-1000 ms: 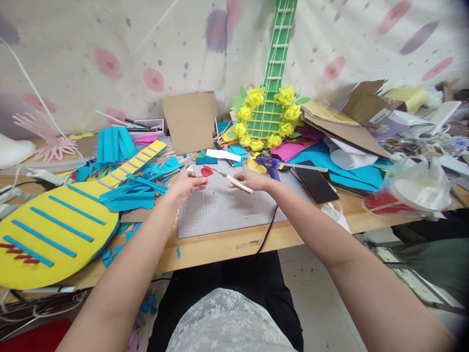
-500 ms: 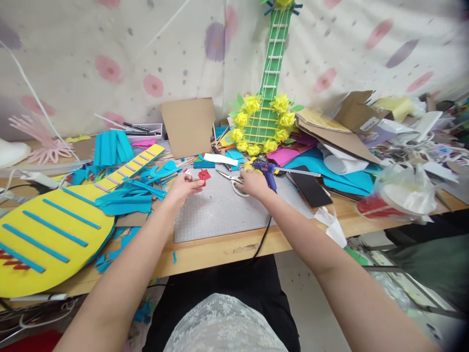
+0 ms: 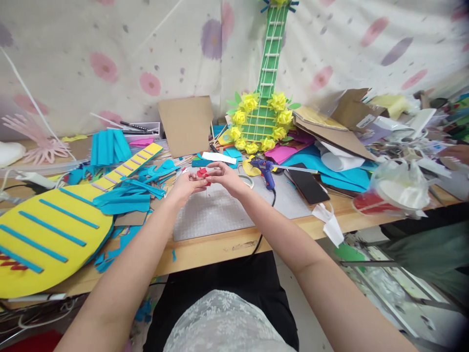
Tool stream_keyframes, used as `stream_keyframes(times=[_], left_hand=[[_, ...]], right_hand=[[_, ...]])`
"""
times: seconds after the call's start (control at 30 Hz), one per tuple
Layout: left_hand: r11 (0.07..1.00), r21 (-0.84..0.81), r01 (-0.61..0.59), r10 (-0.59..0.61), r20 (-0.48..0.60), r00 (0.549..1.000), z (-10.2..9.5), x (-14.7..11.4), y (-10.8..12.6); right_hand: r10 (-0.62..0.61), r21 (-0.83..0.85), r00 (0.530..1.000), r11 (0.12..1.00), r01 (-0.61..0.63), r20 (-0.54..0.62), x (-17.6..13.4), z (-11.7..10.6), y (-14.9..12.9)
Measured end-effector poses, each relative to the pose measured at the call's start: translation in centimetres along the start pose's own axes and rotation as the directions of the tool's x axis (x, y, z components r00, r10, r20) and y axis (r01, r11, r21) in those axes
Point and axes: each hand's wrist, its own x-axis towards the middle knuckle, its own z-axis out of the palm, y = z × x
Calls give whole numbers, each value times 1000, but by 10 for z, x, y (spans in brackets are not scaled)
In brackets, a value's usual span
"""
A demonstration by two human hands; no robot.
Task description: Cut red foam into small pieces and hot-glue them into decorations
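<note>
Small folded red paper pieces (image 3: 201,172) are between my two hands, above the grey cutting mat (image 3: 216,215). My left hand (image 3: 187,187) pinches them from the left with its fingertips. From the right, my right hand (image 3: 226,179) reaches in with thumb and fingers closed on the same red paper. The fingers cover part of it. Just beyond my right wrist lies a pair of scissors (image 3: 250,182); only the pale handle shows. A blue hot glue gun (image 3: 268,175) with a clear glue stick rests farther right, its nozzle by a yellow piece (image 3: 251,166).
Blue paper scraps (image 3: 128,198) and a yellow paper guitar (image 3: 69,220) cover the left side. A green guitar with yellow flowers (image 3: 269,73) stands at the back. A dark phone (image 3: 308,185), blue sheets (image 3: 330,168) and a bagged red tub (image 3: 381,195) are on the right.
My right hand has let go of the scissors and moved left to the red paper. The left hand stays with the red paper. The view has shifted slightly.
</note>
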Motion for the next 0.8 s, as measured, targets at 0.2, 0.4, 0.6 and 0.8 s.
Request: stream_keyframes(times=[0.2, 0.4, 0.6, 0.8], left_hand=[[999, -44, 2, 0, 51, 999, 1, -1, 1], [997, -71, 5, 5, 143, 990, 0, -3, 0], [994, -111, 14, -1, 117, 993, 3, -6, 4], [987, -157, 11, -1, 62, 998, 6, -3, 2]], right_hand=[[-4, 45, 1000, 999, 4, 4, 2, -5, 0], [-32, 31, 997, 999, 30, 68, 1, -9, 1], [-161, -75, 984, 983, 167, 78, -1, -7, -1], [-304, -402, 949, 862, 309, 79, -6, -8, -2]])
